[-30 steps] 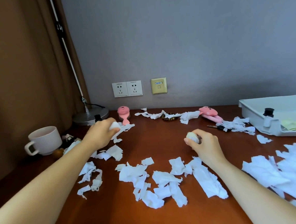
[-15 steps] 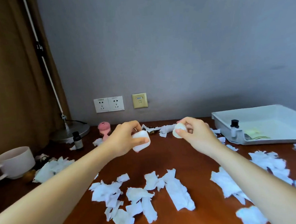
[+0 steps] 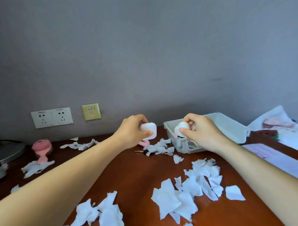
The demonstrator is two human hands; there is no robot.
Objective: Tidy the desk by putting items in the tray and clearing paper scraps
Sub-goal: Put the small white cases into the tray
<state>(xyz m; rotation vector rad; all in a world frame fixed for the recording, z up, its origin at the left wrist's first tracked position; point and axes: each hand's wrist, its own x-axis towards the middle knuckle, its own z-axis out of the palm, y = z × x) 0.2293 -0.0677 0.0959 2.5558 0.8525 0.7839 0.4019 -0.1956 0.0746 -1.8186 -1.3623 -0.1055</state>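
My left hand [image 3: 132, 132] grips a small white rounded case [image 3: 149, 132] in the air above the desk, just left of the tray. A small round white and pink object [image 3: 181, 128] is pinched in my right hand [image 3: 200, 132], held over the near left corner of the pale grey tray [image 3: 230, 127]. Torn white paper scraps [image 3: 192, 188] lie scattered over the brown desk, more of them near the tray [image 3: 159, 147] and at the front [image 3: 101, 213]. The tray's contents are mostly hidden by my right hand.
A pink brush [image 3: 42, 149] lies at the left with scraps by it. A lamp base [image 3: 7, 151] stands at the far left. A pink item [image 3: 143, 143] and a key [image 3: 140, 151] lie under my left hand. Wall sockets [image 3: 51, 117] sit behind. Bedding [image 3: 284, 131] lies right.
Both hands moved right with their objects toward the tray; my right hand went from left of the tray to over its corner. The view turned right, so the cup left the frame.
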